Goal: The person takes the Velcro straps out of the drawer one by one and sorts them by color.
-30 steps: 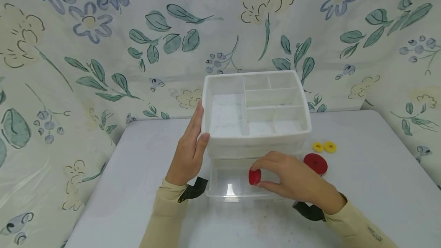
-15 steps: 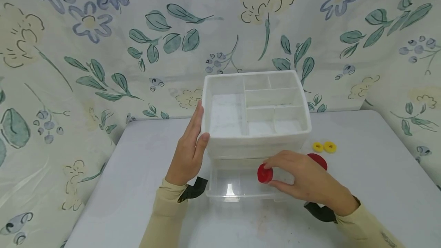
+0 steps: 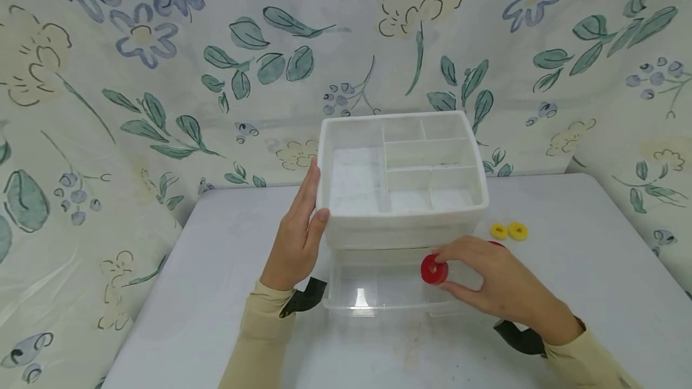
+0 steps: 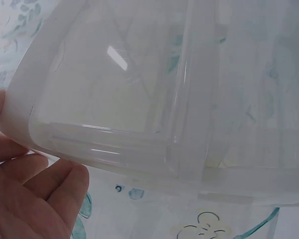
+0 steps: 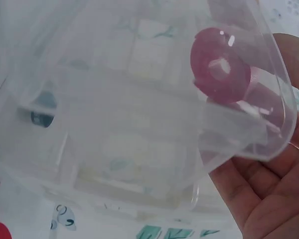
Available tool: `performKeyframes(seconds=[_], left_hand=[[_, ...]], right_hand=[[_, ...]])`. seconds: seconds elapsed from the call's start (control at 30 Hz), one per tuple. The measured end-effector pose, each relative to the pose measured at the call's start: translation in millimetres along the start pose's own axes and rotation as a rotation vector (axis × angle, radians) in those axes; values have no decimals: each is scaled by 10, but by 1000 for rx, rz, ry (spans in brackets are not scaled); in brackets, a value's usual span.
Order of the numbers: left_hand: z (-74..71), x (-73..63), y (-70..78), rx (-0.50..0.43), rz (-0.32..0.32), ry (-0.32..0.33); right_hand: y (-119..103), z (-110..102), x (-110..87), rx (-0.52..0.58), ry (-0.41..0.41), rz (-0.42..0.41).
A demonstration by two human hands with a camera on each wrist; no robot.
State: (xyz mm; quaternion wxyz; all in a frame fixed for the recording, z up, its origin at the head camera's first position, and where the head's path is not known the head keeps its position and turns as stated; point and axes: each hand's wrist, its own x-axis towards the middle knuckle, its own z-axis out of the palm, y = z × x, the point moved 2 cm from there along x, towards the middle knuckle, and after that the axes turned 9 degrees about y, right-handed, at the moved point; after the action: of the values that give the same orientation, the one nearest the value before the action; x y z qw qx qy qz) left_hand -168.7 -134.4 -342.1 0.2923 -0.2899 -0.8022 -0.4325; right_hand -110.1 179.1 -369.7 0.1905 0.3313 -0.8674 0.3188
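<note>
My right hand point(image 3: 500, 284) pinches a small red ring point(image 3: 434, 269) between thumb and fingertips, over the pulled-out clear drawer point(image 3: 373, 284). The ring's hole faces the head camera. In the right wrist view, the red ring point(image 5: 220, 65) shows through clear plastic beside my right hand point(image 5: 269, 184). With fingers extended, my left hand point(image 3: 294, 236) rests against the left side of the white organizer box point(image 3: 400, 221). The left wrist view has my left hand point(image 4: 37, 191) by the lower edge of the translucent box point(image 4: 109, 89).
Two yellow rings point(image 3: 508, 231) lie on the table right of the box. A red disc point(image 3: 496, 244) there is mostly hidden behind my right hand. The box's top has several compartments point(image 3: 424, 153). A floral cloth point(image 3: 346, 35) hangs behind the white table point(image 3: 232, 227).
My right hand has moved to the right with the red ring, which has turned so that its hole shows. The hand now covers most of the red disc. My left hand stays put.
</note>
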Motion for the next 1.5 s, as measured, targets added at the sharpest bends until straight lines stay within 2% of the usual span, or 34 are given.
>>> performKeyframes(seconds=[0.33, 0.77, 1.17, 1.5], left_hand=[[-1, 5, -1, -2, -5, -3], [6, 10, 1, -8, -4, 1], [2, 9, 13, -11, -12, -4], [-13, -1, 15, -4, -20, -7]], right_hand=[[75, -106, -136, -5, 42, 106], [133, -269, -248, -101, 136, 97], [274, -378, -401, -100, 233, 64], [386, -453, -488, -167, 229, 129]])
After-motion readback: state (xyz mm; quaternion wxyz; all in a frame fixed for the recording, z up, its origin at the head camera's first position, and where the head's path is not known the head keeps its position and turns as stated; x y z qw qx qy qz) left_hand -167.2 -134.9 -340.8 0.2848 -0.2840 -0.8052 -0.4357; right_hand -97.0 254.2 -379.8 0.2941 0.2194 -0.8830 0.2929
